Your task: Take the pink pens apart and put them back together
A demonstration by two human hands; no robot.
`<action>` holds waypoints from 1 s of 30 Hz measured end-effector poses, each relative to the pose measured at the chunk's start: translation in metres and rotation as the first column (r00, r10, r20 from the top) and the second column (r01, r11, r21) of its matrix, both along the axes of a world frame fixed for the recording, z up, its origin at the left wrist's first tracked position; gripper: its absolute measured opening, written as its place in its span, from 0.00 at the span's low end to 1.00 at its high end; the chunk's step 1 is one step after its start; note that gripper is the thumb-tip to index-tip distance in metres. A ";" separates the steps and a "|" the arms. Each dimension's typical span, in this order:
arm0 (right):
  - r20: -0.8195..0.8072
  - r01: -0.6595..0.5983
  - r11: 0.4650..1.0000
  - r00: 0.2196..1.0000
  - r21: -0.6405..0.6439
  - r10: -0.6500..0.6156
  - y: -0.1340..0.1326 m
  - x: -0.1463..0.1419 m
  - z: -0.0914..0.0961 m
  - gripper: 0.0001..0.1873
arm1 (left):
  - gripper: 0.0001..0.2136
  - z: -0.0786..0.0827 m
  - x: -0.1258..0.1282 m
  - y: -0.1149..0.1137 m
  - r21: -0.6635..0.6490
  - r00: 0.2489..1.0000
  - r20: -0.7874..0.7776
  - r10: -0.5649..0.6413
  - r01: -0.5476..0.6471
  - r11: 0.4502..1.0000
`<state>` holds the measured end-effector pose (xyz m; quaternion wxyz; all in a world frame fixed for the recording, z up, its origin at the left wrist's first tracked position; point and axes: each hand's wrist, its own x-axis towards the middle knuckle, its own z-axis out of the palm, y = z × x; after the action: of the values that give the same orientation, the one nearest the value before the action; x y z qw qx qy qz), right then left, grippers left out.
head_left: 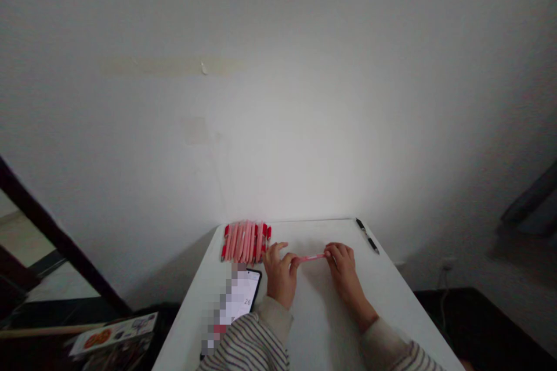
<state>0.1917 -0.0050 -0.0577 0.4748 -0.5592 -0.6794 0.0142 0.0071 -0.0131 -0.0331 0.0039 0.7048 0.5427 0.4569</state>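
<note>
A pink pen [311, 257] lies level between my two hands above the white table [317, 324]. My left hand [279, 277] pinches its left end with thumb and fingers. My right hand [343, 269] grips the right end with curled fingers. Just left of my left hand, a row of several pink pens with red caps [245, 241] lies side by side near the table's far edge.
A phone [241, 300] with a lit screen lies on the table by my left sleeve. A black pen [368, 236] rests near the far right corner. A white wall stands right behind the table. A printed box [114, 333] sits low at the left.
</note>
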 end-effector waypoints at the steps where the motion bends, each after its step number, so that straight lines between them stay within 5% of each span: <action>1: 0.007 -0.002 1.000 1.000 -0.001 0.002 0.001 0.000 -0.001 0.15 | 0.08 -0.001 0.000 0.001 0.001 1.000 0.004 0.001 -0.001 1.000; 15: 0.014 -0.003 1.000 1.000 0.001 0.003 0.001 0.002 -0.005 0.15 | 0.04 -0.002 -0.001 0.000 0.010 0.999 0.036 0.014 -0.015 1.000; 30: -0.010 -0.017 0.999 1.000 0.044 0.017 -0.001 0.001 0.004 0.14 | 0.11 0.002 -0.001 -0.002 0.049 0.993 -0.064 0.094 -0.091 0.995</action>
<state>0.1927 -0.0061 -0.0540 0.4902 -0.5428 -0.6819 0.0062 0.0062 -0.0147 -0.0308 -0.0514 0.6933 0.5642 0.4455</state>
